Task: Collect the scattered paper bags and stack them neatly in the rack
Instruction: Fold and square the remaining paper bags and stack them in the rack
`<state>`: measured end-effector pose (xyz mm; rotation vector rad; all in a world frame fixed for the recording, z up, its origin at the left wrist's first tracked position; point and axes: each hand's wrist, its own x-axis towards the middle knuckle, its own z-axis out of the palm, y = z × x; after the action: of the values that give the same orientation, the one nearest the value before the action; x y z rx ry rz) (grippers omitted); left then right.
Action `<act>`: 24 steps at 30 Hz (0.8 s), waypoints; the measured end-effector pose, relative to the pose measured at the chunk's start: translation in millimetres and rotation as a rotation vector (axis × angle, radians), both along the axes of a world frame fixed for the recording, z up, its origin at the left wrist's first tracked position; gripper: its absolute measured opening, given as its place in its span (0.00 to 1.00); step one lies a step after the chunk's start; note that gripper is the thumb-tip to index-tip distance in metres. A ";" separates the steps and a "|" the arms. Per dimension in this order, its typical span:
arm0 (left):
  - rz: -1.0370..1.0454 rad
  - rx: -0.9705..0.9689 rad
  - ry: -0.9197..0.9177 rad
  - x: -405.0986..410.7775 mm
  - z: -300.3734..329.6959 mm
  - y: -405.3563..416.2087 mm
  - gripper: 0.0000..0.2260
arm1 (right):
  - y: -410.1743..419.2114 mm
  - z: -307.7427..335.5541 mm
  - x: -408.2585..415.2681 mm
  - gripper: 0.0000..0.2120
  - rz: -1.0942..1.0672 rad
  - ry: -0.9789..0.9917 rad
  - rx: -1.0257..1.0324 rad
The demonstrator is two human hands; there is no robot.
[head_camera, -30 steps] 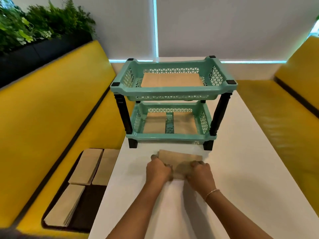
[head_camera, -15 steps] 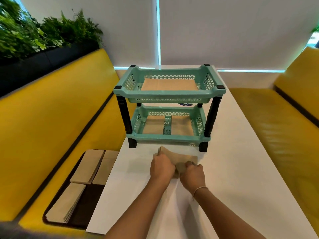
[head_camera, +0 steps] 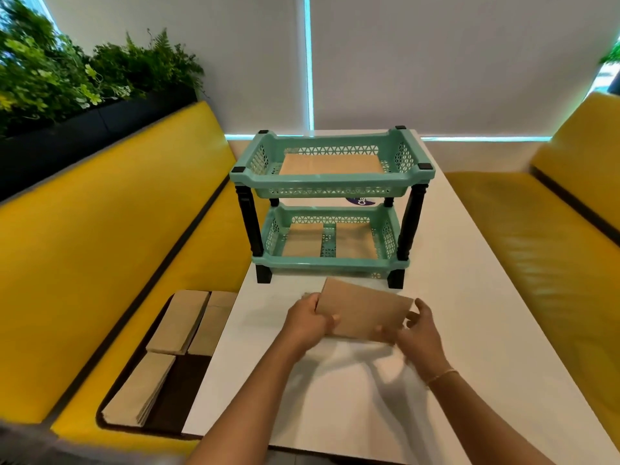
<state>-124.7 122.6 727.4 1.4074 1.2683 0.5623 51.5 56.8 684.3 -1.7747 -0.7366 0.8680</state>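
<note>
A stack of brown paper bags (head_camera: 364,312) is lifted just above the white table (head_camera: 469,297), in front of the rack. My left hand (head_camera: 308,318) grips its left edge, and my right hand (head_camera: 417,328) holds its right end with the thumb on the near edge. The two-tier teal rack (head_camera: 332,182) with black legs stands behind. Brown bags (head_camera: 330,164) lie flat in its top basket. Two more piles (head_camera: 330,243) lie side by side in the bottom basket.
On the yellow bench seat at the left lies a dark tray (head_camera: 174,391) with three piles of brown bags (head_camera: 181,322). Another yellow bench (head_camera: 536,236) runs along the right. Plants (head_camera: 84,72) sit behind the left backrest. A purple sticker (head_camera: 360,201) shows behind the rack.
The bag stack was pressed under both hands on the table; now it is raised and tilted, held at its two ends. The view has pulled back from the rack.
</note>
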 end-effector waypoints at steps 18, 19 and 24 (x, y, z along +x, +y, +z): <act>0.280 0.126 -0.265 -11.9 -47.2 -57.1 0.22 | -42.1 -14.8 -21.6 0.18 0.092 -0.091 0.207; 0.267 0.156 -0.235 -13.9 -46.7 -56.6 0.22 | -42.7 -17.9 -22.0 0.18 0.102 -0.119 0.181; 0.047 0.441 0.067 -25.5 -36.8 -42.0 0.15 | -43.7 -23.3 -20.7 0.18 0.192 -0.238 0.100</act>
<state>-150.2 80.6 690.6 1.7728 1.2813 0.8717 30.8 13.1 660.9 -1.7553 -1.1019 0.7369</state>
